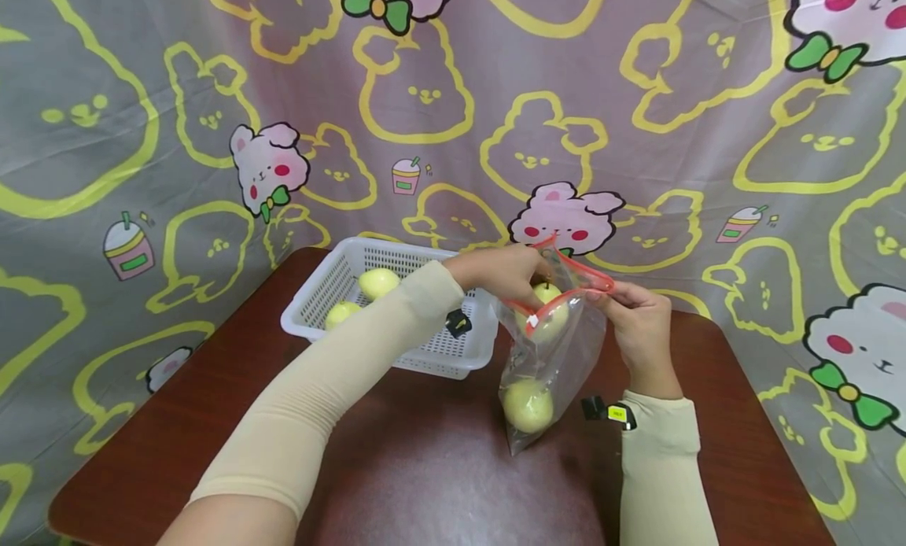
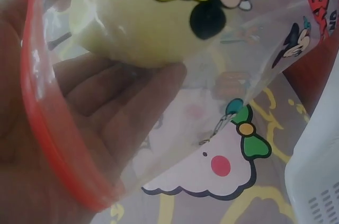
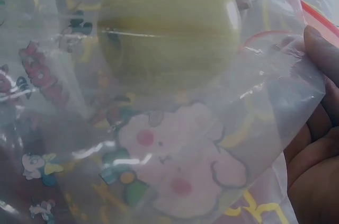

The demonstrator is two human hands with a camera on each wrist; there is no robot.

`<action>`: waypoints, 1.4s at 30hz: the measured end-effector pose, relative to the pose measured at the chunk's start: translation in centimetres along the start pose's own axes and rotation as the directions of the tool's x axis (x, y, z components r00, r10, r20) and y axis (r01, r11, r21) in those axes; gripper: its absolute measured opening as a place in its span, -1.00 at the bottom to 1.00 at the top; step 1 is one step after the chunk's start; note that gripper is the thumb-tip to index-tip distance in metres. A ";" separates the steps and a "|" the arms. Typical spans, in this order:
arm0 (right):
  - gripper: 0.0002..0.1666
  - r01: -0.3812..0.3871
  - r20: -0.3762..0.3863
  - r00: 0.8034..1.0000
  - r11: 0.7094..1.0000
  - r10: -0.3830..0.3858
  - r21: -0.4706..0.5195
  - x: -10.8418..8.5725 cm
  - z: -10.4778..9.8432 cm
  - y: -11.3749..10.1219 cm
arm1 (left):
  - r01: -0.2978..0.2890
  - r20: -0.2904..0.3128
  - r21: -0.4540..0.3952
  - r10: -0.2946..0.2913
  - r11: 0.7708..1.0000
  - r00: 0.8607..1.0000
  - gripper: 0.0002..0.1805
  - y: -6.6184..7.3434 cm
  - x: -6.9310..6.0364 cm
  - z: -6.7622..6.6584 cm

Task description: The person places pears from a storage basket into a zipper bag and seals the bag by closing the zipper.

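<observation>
A clear zip bag (image 1: 559, 365) with a red zip edge is held up over the table, one pale yellow pear (image 1: 528, 405) at its bottom. My left hand (image 1: 506, 269) reaches into the bag's mouth and holds a second pear (image 1: 548, 308) near the top. Its fingers (image 2: 140, 105) lie along that pear's underside in the left wrist view. Cartoon prints on the plastic partly cover the fruit there. On the bag's right side, my right hand (image 1: 640, 326) pinches the rim by the red zip; the right wrist view shows its thumb (image 3: 320, 49) against the plastic.
A white perforated basket (image 1: 300, 314) stands left of the bag, with two pears (image 1: 378, 283) visible in it; my left forearm crosses over it. The brown table (image 1: 439, 459) runs back to a patterned curtain (image 1: 439, 82).
</observation>
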State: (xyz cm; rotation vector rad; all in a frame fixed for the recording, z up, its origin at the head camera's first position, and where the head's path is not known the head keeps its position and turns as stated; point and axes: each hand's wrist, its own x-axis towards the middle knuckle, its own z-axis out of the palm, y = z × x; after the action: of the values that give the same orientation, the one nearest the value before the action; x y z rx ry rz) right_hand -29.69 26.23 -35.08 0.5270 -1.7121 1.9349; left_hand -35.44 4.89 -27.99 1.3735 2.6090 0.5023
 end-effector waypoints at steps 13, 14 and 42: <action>-0.78 0.007 0.020 1.000 1.000 -0.007 0.015 -0.2 0.0 0.0 | 0.009 0.066 -0.020 -0.008 1.000 0.998 -0.88 0.0 1.4 1.2; -0.78 0.007 0.017 1.000 1.000 -0.008 0.022 -0.2 0.0 0.0 | 0.007 0.074 -0.014 -0.006 1.000 0.997 -0.88 0.1 1.6 1.3; -0.84 0.030 0.053 0.998 0.995 -0.035 0.091 -0.2 0.1 0.0 | -0.047 0.147 -0.023 0.050 0.999 0.988 -0.50 0.7 2.9 4.7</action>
State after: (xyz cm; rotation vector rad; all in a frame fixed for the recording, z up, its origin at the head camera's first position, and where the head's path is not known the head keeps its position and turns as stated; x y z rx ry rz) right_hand -29.54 26.10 -35.22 0.6431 -1.6445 1.9987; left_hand -35.22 8.72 -32.01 1.4140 2.4531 0.4141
